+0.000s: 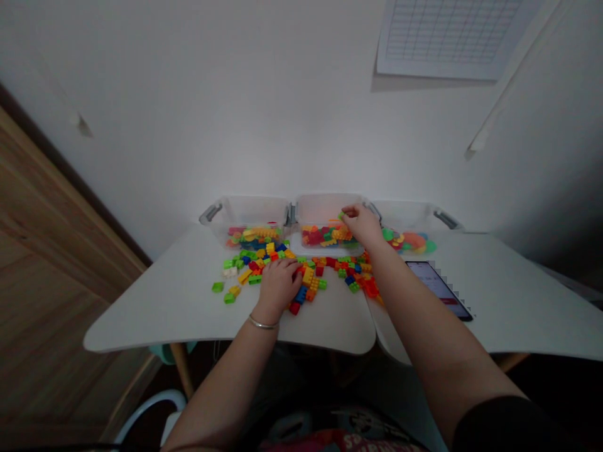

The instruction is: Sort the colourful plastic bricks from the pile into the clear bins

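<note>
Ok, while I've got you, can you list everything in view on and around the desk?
clear plastic bins: three, grey handles, side by side along the desk's far edge
binned toy bricks: many, mixed colours, in the left and middle bins
flat round discs: several, green, orange and yellow, in the right bin
loose toy bricks: many, mixed colours, on the desk before the bins
white desk: one, white, under everything
phone: one, dark edge, lit screen, on the desk's right side
grid chart: one, white, on the wall above
silver bangle: one, on the left wrist
left hand: one, on the loose toy bricks
right hand: one, over the middle bin, pinching a small green brick
</note>
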`<action>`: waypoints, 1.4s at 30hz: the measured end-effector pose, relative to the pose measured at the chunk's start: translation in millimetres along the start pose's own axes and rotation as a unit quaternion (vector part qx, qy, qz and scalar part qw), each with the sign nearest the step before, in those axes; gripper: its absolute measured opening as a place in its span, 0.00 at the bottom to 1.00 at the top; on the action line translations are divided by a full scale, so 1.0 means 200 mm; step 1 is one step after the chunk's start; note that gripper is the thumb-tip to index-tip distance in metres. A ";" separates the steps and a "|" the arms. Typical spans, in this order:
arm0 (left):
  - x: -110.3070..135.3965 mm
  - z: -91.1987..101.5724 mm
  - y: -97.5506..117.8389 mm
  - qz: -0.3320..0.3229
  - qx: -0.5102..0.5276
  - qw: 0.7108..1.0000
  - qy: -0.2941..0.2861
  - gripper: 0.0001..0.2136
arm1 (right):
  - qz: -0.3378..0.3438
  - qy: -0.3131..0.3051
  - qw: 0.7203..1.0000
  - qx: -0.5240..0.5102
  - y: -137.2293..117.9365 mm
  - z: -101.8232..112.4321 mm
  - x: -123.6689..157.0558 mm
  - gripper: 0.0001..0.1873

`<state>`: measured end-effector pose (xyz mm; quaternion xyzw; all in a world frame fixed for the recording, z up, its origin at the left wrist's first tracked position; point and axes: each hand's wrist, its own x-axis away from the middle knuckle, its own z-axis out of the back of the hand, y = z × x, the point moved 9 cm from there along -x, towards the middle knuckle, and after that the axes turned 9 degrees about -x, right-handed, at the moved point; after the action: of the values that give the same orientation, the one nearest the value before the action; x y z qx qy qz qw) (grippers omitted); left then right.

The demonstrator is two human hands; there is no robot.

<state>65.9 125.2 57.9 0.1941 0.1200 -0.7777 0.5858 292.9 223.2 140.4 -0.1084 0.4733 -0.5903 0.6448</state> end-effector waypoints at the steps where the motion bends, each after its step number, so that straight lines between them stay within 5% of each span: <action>1: 0.00 0.00 0.00 0.001 0.001 1.000 -0.002 0.13 | -0.003 -0.002 1.000 0.002 0.00 0.00 0.00 0.13; 8: 0.00 0.00 0.00 0.006 0.000 1.000 -0.010 0.12 | 0.018 0.008 1.000 -0.018 -0.04 0.03 0.01 0.10; 13: 0.00 0.01 0.00 0.005 0.003 1.000 -0.005 0.12 | 0.051 0.063 0.988 -0.134 -0.05 0.10 0.06 0.12; 17: 0.00 0.00 0.00 0.006 -0.001 1.000 -0.003 0.12 | 0.077 0.133 0.968 -0.200 -0.07 0.14 0.22 0.12; 21: 0.00 0.01 0.01 0.002 -0.004 1.000 -0.003 0.13 | 0.128 0.138 0.965 -0.185 -0.11 0.09 0.46 0.09; 26: 0.00 0.00 0.01 0.003 -0.008 1.000 -0.008 0.13 | 0.193 0.009 0.973 -0.122 -0.11 -0.09 0.67 0.07; 31: -0.01 0.00 0.02 0.004 -0.002 1.000 -0.015 0.13 | 0.172 -0.157 0.972 -0.046 -0.06 -0.27 0.76 0.06; 42: -0.01 0.00 0.01 -0.001 -0.004 1.000 -0.008 0.13 | 0.133 -0.193 0.970 0.067 -0.06 -0.32 0.78 0.11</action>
<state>68.9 126.1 58.7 0.1856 0.1186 -0.7792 0.5867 216.6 112.5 39.9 -0.1133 0.3095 -0.4975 0.8024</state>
